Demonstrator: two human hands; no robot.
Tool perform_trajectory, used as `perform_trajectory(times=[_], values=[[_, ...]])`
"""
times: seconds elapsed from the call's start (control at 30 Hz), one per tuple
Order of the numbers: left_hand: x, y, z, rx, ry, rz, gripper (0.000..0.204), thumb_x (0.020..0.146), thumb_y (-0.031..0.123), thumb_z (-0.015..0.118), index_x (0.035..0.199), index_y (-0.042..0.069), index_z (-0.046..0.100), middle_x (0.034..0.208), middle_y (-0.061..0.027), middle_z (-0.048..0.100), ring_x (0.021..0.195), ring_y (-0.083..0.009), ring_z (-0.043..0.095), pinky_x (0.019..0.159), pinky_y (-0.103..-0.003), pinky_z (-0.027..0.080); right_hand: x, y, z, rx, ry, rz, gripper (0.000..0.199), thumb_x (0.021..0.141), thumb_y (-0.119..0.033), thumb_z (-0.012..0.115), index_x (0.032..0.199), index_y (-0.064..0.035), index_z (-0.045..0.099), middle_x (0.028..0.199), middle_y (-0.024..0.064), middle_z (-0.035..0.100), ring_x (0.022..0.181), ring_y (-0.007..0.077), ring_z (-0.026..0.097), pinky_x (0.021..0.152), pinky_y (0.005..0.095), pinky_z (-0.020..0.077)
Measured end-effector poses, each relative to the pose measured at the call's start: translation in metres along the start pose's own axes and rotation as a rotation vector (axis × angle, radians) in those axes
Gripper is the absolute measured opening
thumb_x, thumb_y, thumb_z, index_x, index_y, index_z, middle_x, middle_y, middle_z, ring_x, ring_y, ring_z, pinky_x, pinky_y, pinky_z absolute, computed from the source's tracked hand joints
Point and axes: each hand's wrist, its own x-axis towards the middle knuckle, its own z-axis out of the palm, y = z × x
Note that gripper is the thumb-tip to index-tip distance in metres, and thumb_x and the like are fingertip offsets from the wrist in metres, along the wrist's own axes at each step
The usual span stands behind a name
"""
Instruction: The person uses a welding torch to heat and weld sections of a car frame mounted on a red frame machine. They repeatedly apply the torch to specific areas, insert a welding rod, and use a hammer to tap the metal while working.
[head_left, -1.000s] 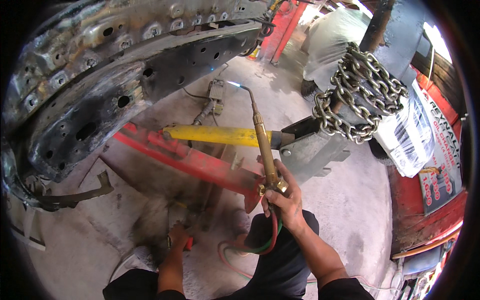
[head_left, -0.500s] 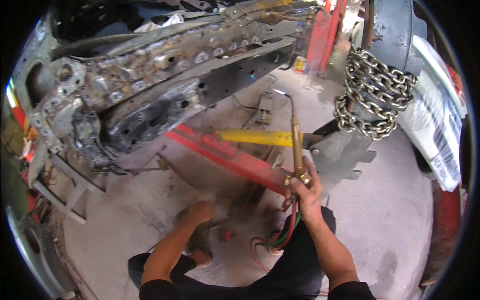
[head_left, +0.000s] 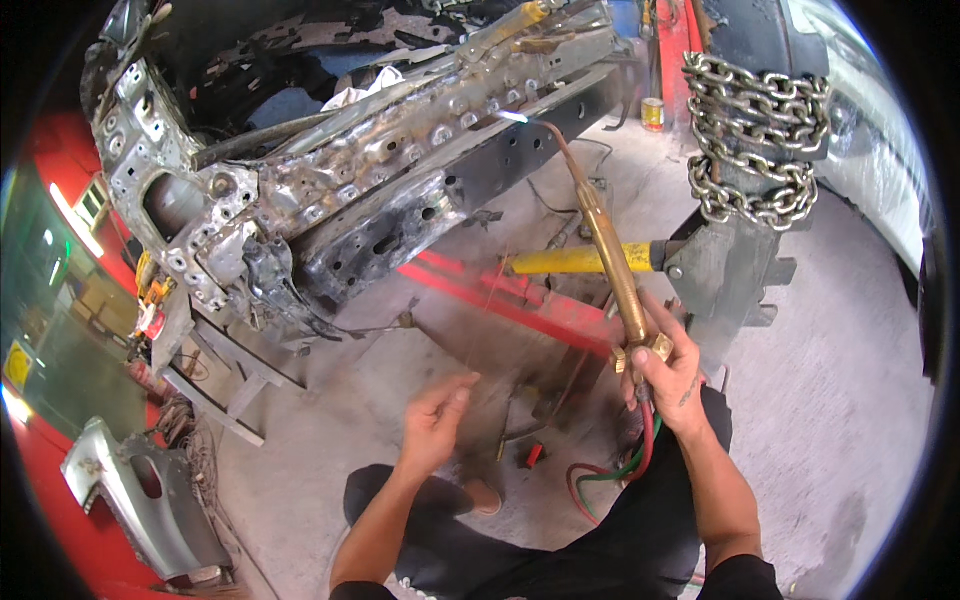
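My right hand (head_left: 670, 375) grips the brass handle of a gas torch (head_left: 612, 262). Its long neck reaches up and away from me. The small blue flame (head_left: 512, 117) at the tip sits against the scorched, perforated metal frame rail (head_left: 400, 170) of a stripped car body. Red and green hoses (head_left: 612, 478) trail from the handle down past my knee. My left hand (head_left: 435, 420) hovers above the concrete floor with its fingers half curled and pinched. It is blurred, and I cannot tell whether it holds a thin rod.
A heavy steel chain (head_left: 760, 140) is wrapped around a grey post at the right, and a yellow bar (head_left: 580, 262) sticks out of the post's base. A red beam (head_left: 520, 300) lies on the floor under the rail. A loose grey body panel (head_left: 140, 490) lies at lower left.
The torch has swung up and left, bringing its flame onto the frame rail. My left hand has lifted off the floor by my knee.
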Motion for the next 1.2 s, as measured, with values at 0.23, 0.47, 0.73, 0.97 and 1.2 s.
perform_trajectory(times=[0.23, 0.47, 0.73, 0.97, 1.2], values=[[0.044, 0.066, -0.014, 0.416, 0.248, 0.309, 0.025, 0.105, 0.009, 0.057, 0.119, -0.005, 0.072, 0.109, -0.0230, 0.074, 0.097, -0.0324, 0.073, 0.089, -0.040, 0.054, 0.023, -0.034, 0.030, -0.063, -0.093, -0.038, 0.073, 0.097, -0.015, 0.071, 0.160, -0.0005, 0.039, 0.097, 0.0112, 0.068, 0.055, 0.0156, 0.064, 0.047, 0.0278, 0.0515], [0.109, -0.022, -0.028, 0.227, 0.348, 0.071, 0.027, 0.104, 0.012, 0.061, 0.122, -0.005, 0.073, 0.103, -0.0205, 0.077, 0.091, -0.0248, 0.070, 0.088, -0.037, 0.053, 0.052, -0.029, 0.059, 0.083, -0.115, -0.051, 0.076, 0.092, -0.008, 0.076, 0.159, -0.0043, 0.043, 0.093, 0.0023, 0.066, 0.058, 0.0105, 0.061, 0.050, 0.0264, 0.0490], [0.075, 0.019, -0.002, 0.120, 0.369, 0.100, 0.035, 0.108, 0.013, 0.059, 0.139, -0.001, 0.063, 0.081, 0.0010, 0.060, 0.067, -0.0046, 0.048, 0.057, -0.021, 0.037, 0.084, 0.034, 0.086, 0.265, -0.134, -0.031, 0.080, 0.092, -0.004, 0.075, 0.163, -0.0107, 0.040, 0.092, -0.0036, 0.064, 0.072, 0.0041, 0.056, 0.062, 0.0224, 0.0486], [0.039, 0.039, -0.031, 0.317, 0.459, 0.082, 0.039, 0.108, 0.016, 0.062, 0.141, -0.004, 0.062, 0.083, -0.0001, 0.059, 0.069, -0.0063, 0.049, 0.060, -0.022, 0.040, 0.079, 0.074, 0.089, 0.438, -0.201, -0.004, 0.080, 0.093, 0.003, 0.071, 0.165, -0.0116, 0.038, 0.106, 0.0024, 0.064, 0.069, 0.0062, 0.057, 0.058, 0.0243, 0.0500], [0.067, 0.068, -0.021, 0.600, 0.459, 0.109, 0.037, 0.107, 0.014, 0.061, 0.137, -0.007, 0.065, 0.105, -0.0103, 0.069, 0.092, -0.0150, 0.061, 0.084, -0.028, 0.048, 0.103, 0.094, 0.081, 0.609, -0.143, 0.022, 0.077, 0.093, 0.004, 0.071, 0.163, -0.0096, 0.040, 0.103, 0.0027, 0.066, 0.065, 0.0074, 0.060, 0.053, 0.0251, 0.0513]])
